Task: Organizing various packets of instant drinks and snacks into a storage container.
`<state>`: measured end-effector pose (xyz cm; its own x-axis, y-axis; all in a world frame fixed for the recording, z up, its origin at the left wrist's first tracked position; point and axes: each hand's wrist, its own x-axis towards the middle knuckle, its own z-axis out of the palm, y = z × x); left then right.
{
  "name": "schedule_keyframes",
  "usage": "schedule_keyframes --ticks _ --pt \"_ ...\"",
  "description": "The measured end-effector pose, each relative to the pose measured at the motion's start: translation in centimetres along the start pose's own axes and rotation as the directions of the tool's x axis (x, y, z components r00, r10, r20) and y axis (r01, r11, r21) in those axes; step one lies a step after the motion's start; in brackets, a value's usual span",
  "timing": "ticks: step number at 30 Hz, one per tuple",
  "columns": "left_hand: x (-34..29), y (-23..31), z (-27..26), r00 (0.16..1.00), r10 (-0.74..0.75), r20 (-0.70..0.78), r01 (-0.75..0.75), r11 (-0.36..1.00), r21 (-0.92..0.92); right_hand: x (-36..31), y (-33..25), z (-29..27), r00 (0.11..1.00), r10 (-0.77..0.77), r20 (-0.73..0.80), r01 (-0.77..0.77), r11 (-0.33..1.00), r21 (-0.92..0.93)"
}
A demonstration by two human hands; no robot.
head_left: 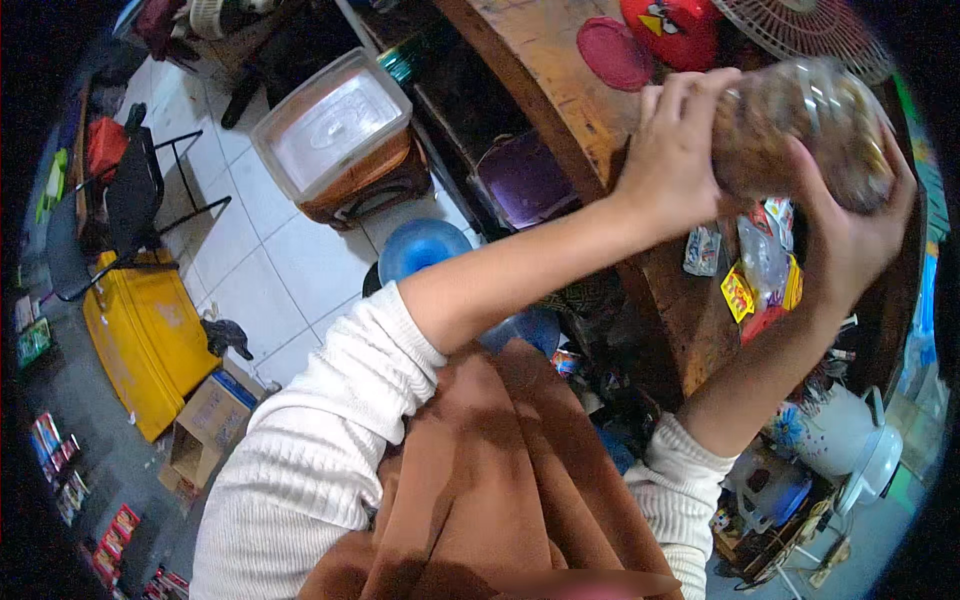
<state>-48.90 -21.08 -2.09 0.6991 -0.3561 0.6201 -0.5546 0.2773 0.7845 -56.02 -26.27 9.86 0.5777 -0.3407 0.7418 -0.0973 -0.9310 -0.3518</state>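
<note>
Above the wooden table at the upper right, I hold a clear plastic jar (780, 130) on its side between both hands. Brown pieces fill it; their kind is hard to make out. My left hand (675, 150) grips the jar's left end, which its fingers largely hide. Around the other end wraps my right hand (855, 225), with the thumb lying along the jar's near side. Behind my left hand, a round dark-pink lid (615, 53) lies flat on the table (530, 50).
A red round container (672, 30) and a fan guard (805, 35) stand beyond the jar. Small colourful packets (738, 292) lie below it. A white flowered pot (825, 430) is at lower right. Leftward are a lidded plastic box (335, 125), a blue water bottle (420, 250) and a yellow case (150, 345).
</note>
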Motion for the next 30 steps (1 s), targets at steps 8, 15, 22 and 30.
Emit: schedule_keyframes --ticks 8,15,22,30 --pt "-1.0 -0.7 -1.4 0.998 0.054 -0.028 -0.051 0.995 0.091 -2.6 -0.6 1.2 0.994 0.065 -0.092 -0.043 0.973 0.227" --pt "-0.7 -3.4 -2.3 0.993 0.027 0.117 -0.022 0.999 -0.043 0.3 -1.1 -1.2 0.953 0.027 0.3 0.063 0.956 -0.285" --pt "-1.1 -5.2 -2.2 0.965 -0.077 0.25 0.111 0.986 -0.126 2.4 -2.7 -1.9 0.826 -0.031 0.563 0.45 0.637 -0.625" --pt "0.0 -4.7 -4.1 0.987 -0.067 0.145 0.073 0.997 -0.033 0.2 13.3 -4.3 0.995 0.04 0.096 -0.021 0.981 -0.193"
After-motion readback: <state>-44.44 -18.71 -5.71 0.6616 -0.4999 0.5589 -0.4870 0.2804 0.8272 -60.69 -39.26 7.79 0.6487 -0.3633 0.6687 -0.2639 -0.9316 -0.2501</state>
